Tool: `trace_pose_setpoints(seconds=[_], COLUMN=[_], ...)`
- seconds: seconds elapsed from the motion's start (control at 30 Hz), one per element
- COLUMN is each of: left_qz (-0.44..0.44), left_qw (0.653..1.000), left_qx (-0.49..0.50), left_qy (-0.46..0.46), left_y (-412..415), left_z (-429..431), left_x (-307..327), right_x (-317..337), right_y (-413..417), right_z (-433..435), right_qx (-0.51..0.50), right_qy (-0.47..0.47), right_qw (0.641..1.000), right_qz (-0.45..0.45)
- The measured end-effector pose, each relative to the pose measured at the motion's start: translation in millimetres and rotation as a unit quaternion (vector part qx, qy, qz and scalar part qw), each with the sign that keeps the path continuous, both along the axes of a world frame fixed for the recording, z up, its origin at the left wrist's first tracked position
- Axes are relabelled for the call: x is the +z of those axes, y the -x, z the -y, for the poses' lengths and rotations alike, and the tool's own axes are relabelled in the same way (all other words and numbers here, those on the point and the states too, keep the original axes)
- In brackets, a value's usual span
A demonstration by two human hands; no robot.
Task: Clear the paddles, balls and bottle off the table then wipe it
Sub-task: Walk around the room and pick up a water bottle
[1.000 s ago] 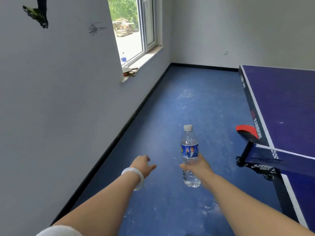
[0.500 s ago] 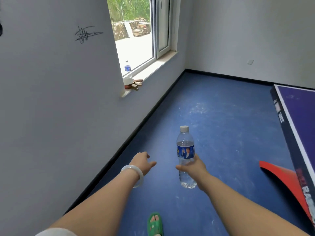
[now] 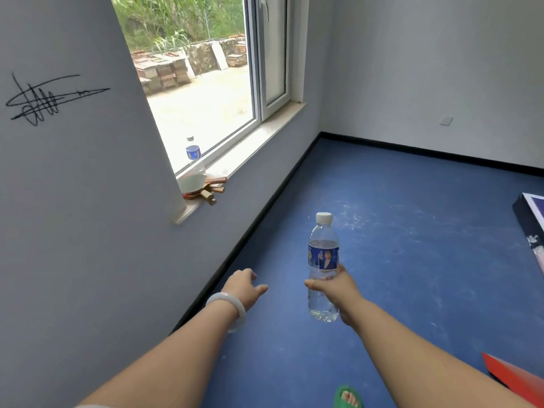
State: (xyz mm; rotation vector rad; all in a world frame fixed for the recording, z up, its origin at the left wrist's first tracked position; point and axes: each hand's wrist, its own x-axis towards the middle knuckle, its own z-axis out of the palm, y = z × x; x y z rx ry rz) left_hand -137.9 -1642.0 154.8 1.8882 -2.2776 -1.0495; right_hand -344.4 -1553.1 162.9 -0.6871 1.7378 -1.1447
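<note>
My right hand grips a clear water bottle with a blue label and white cap, held upright over the blue floor. My left hand, with a pale bangle on the wrist, is held out empty with fingers loosely apart. On the windowsill to the upper left lie several paddles stacked with wooden handles sticking out, and a second bottle stands behind them. A corner of the blue table shows at the right edge.
A grey wall with a black scribble runs along my left. A red object pokes in at the lower right. My foot in a green slipper shows at the bottom. Blue floor stretches ahead to the far wall.
The view has swung left and moved closer to the window; the table has slid almost out of sight on the right. Both hands keep their pose, the bottle still held.
</note>
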Motion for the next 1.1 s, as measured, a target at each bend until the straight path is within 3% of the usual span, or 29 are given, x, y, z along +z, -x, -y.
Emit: trace_pose_setpoints(seconds=[0.4,1.1], left_qz=[-0.014,-0.048], left_qw=[0.988,0.946], left_qx=[0.152,0.319], left_qy=[0.004,-0.02], left_y=[117,81], left_z=[193,491], left_x=[9,-31], right_x=[-4,-20], right_y=[135,85], right_z=[265,655], right_qx=[0.161,0.303], right_qy=[-0.027,-0.032], right_qw=[0.987,0.952], right_qz=[-0.015,-0.034])
